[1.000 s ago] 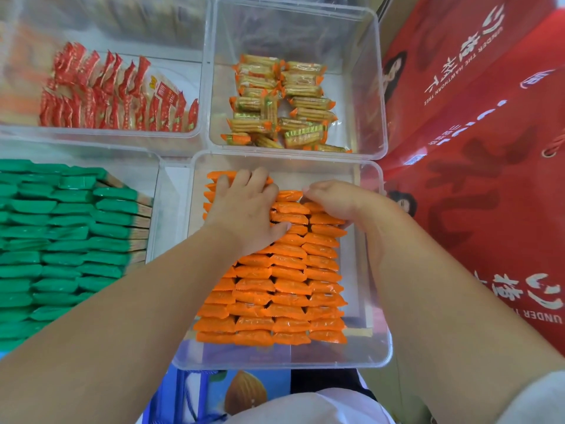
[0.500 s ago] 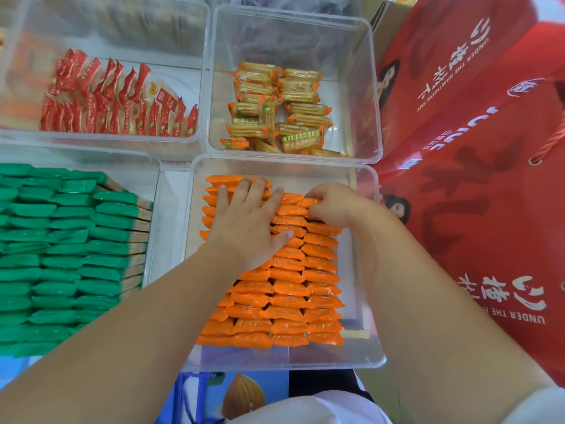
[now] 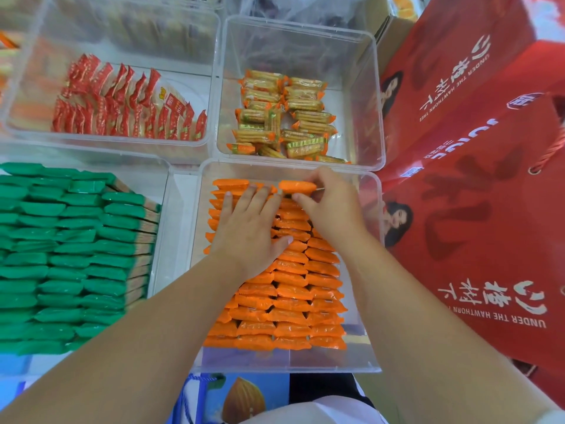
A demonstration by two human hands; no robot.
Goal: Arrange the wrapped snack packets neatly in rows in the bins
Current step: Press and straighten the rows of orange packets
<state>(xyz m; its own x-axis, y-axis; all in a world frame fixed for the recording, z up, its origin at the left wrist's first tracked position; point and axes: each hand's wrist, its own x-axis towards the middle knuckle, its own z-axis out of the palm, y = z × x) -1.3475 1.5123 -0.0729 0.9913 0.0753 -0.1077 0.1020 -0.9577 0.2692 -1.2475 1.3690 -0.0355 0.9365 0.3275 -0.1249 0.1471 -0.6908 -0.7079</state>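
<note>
While the left hand point(image 3: 247, 231) lies flat, fingers straight, on the rows of orange packets point(image 3: 293, 301) in the clear bin point(image 3: 287, 361), the right hand point(image 3: 331, 206) pinches a single packet point(image 3: 298, 186) at the bin's far end. Green packets point(image 3: 61, 255) are stacked left of the bin; red gift boxes point(image 3: 474, 209) stand to its right.

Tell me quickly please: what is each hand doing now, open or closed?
Left hand: open, pressing flat on the orange packet rows.
Right hand: closed, pinching one orange packet at the far end of the rows.
</note>
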